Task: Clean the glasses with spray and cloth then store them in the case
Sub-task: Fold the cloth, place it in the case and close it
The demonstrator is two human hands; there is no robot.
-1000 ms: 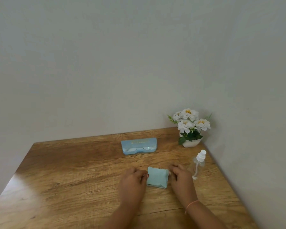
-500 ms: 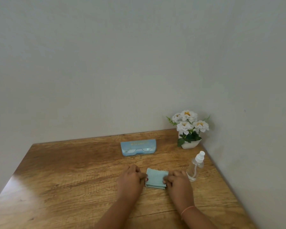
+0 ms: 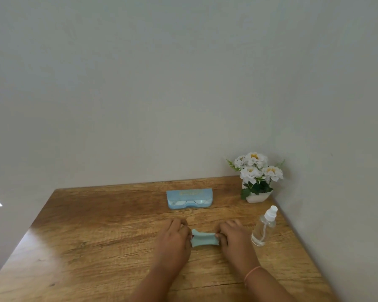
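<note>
My left grip [image 3: 172,238] and right grip [image 3: 234,237] each pinch an end of the cloth [image 3: 203,239], so cleaning looks barely begun, and next I must free one for the case [image 3: 189,198].

Small light blue cloth [image 3: 202,239], bunched, pinched at both ends by left hand [image 3: 172,238] and right hand [image 3: 232,236], low over table [image 3: 96,236]. Clear spray bottle [image 3: 262,231], white nozzle, standing just right of right hand. Light blue case [image 3: 189,195] closed, flat, farther back; glasses [image 3: 190,202] seem visible through its near edge.
</note>
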